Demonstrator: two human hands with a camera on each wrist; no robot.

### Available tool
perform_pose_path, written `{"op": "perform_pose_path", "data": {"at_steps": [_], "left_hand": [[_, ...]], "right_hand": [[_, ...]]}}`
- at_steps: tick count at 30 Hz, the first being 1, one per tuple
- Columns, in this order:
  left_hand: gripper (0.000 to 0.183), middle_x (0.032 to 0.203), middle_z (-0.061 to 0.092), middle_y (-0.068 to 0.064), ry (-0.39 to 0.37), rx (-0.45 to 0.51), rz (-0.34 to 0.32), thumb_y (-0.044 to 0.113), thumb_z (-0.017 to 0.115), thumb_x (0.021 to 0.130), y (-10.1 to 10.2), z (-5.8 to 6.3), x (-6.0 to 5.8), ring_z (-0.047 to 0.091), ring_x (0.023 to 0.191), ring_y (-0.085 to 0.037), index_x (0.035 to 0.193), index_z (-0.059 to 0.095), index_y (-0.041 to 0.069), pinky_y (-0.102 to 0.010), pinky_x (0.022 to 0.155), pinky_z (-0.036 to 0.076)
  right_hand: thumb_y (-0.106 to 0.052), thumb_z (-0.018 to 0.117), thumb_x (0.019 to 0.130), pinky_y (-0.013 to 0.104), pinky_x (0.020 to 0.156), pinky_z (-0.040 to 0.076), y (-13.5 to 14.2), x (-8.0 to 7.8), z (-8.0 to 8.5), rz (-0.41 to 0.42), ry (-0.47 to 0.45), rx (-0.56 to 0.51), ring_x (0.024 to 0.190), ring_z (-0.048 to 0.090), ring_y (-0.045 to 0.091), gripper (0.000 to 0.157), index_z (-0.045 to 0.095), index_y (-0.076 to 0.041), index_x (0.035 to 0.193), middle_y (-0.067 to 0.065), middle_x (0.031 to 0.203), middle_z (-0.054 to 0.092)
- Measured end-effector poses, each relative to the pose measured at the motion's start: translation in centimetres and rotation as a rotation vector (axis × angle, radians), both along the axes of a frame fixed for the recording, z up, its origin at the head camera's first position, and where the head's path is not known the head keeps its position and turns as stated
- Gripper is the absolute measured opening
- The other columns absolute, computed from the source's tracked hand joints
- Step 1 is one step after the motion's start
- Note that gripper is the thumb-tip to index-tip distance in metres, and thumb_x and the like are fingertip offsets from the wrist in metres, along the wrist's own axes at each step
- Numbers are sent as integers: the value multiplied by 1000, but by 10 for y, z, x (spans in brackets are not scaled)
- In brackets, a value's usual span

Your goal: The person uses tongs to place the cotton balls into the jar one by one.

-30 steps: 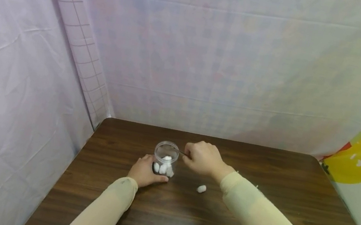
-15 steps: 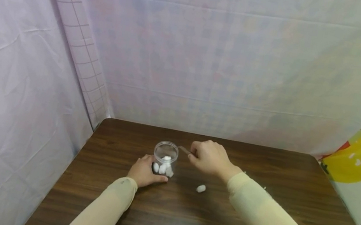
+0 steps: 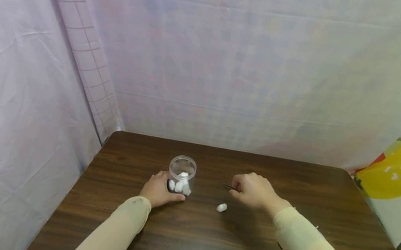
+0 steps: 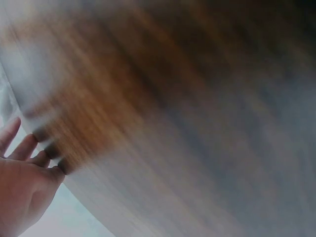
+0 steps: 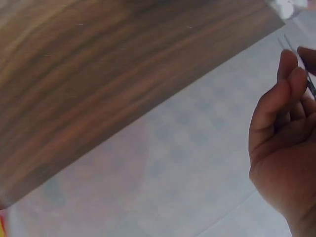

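On the table stands an upright clear plastic jar (image 3: 183,167) without a lid, several white cotton balls (image 3: 179,187) lying in its lower part. My left hand (image 3: 158,190) holds the jar low on its left side, thumb across the front. In the left wrist view the left hand (image 4: 27,185) shows at the edge, the jar out of sight. Metal tweezers (image 3: 228,186) are pinched in my right hand (image 3: 255,190), tips pointing left with nothing visible between them. One loose cotton ball (image 3: 221,207) lies between the jar and the right hand, below the tweezers.
The dark wooden table (image 3: 183,236) ends at a pale checked curtain (image 3: 231,81) behind, with a white cloth (image 3: 9,112) hanging on the left. A small dark thing (image 3: 279,245) peeks out beside the right forearm, mostly hidden.
My right hand has moved right and nearer with the tweezers, away from the jar's rim, to above and right of the loose cotton ball. The left hand stays on the jar.
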State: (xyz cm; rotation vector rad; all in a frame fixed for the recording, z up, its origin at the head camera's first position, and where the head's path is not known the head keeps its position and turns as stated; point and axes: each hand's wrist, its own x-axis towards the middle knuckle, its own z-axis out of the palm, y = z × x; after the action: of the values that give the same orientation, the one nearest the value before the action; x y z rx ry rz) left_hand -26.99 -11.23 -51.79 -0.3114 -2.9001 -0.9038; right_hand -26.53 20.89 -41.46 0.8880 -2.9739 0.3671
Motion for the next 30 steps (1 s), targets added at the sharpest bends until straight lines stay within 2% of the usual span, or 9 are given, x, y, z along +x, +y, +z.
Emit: {"op": "perform_pose_path", "data": {"at_steps": [4, 12, 21, 30], "left_hand": [[92, 129, 59, -14, 1, -1, 1, 66, 82, 67, 0, 0, -1, 55, 122, -33, 135, 58, 9, -57, 116, 25], [93, 129, 59, -15, 1, -6, 2, 66, 82, 67, -1, 1, -1, 55, 122, -34, 136, 57, 9, -57, 115, 26], [90, 129, 59, -16, 17, -3, -5, 64, 83, 67, 0, 1, 0, 55, 122, -35, 133, 58, 8, -58, 114, 28], [90, 130, 59, -15, 19, -4, -1, 65, 83, 68, 0, -2, -1, 55, 123, -34, 134, 58, 9, -57, 114, 28]], "right_hand": [[-29, 74, 88, 28, 46, 40, 15, 5, -9, 15, -57, 8, 54, 47, 6, 13, 64, -23, 82, -14, 64, 52], [-28, 75, 88, 28, 49, 43, 31, 12, -15, 37, -100, -5, 55, 49, 5, 15, 63, -24, 80, -15, 65, 52], [-28, 75, 88, 28, 51, 45, 34, 17, -18, 56, -138, -24, 57, 50, 4, 13, 65, -22, 83, -16, 66, 54], [-28, 76, 87, 28, 52, 45, 32, 19, -21, 72, -126, -14, 57, 50, 3, 14, 64, -24, 82, -17, 67, 54]]}}
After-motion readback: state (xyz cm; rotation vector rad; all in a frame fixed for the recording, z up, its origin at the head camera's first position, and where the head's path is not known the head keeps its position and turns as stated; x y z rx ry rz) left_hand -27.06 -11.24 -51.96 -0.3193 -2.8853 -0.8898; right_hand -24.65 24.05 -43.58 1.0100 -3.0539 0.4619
